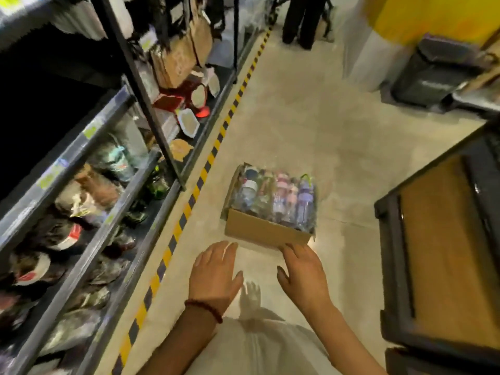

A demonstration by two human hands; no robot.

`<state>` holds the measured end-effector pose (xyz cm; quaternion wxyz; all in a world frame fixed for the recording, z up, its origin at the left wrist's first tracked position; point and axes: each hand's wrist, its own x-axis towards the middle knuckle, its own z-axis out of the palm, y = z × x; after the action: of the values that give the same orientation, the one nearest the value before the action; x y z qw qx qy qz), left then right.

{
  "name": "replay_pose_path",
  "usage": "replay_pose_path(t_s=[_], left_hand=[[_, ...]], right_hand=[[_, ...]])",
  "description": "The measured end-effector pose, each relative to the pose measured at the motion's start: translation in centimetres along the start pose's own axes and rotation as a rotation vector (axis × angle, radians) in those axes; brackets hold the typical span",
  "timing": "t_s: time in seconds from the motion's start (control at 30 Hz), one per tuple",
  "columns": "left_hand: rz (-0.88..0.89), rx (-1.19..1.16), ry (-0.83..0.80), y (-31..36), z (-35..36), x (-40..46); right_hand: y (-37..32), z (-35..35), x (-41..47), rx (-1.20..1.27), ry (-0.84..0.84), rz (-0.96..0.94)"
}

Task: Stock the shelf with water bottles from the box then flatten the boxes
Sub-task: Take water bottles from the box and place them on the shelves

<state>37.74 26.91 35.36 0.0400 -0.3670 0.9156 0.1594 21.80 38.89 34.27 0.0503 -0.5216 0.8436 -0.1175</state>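
- While both hands are reaching down, the cardboard box (pixel 266 230) is sitting on the pale floor (pixel 311 125), just past the fingertips and right of the yellow-and-black striped tape (pixel 198 182).
- The left hand (pixel 215 274) is hanging flat with its fingers straight and a little apart, holding nothing. A dark red bead bracelet (pixel 204 309) is circling its wrist.
- The right hand (pixel 304 276) is also spreading its fingers, with the tips close to the box's near bottom corner. I cannot tell if they are touching it.
- Water bottles (pixel 273 196) are lying packed inside, each one looking wrapped in shiny clear plastic, with pink, purple and blue tops.
- The box is looking stiff and square, and probably heavy when full, so taking hold low on both short sides seems best.
- The bottles are looking smooth and maybe slippery, so gripping round the middle seems safer.
- The dark metal shelf (pixel 130 209) is waiting on the left, holding many soft-looking packs.
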Motion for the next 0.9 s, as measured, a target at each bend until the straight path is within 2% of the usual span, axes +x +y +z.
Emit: replay_pose_path(t_s=[0.13,0.3,0.37,0.5,0.6,0.77,0.9], left_hand=[[0.046,-0.02,-0.083,1.1,0.9,4.1],[0.018,-0.001,-0.193,-0.3,2.4,10.3],[0.014,-0.077,-0.239,-0.9,2.2,14.3],[0.122,-0.05,-0.251,-1.1,1.5,24.2],[0.097,-0.115,-0.318,-0.3,1.8,32.1],[0.078,-0.181,-0.363,1.2,7.0,43.3],[-0.064,-0.314,-0.428,2.0,14.3,48.8]], right_hand=[[3.1,1.3,1.6,0.037,-0.031,0.116],[4.9,3.4,6.3,0.11,-0.11,0.207],[5.6,4.0,9.4,0.109,-0.129,0.251],[7.8,5.0,16.0,0.099,-0.176,0.359],[10.4,6.3,21.2,0.101,-0.192,0.43],[16.7,11.2,28.0,0.128,-0.234,0.542],[22.2,18.0,30.0,0.213,-0.324,0.7]])
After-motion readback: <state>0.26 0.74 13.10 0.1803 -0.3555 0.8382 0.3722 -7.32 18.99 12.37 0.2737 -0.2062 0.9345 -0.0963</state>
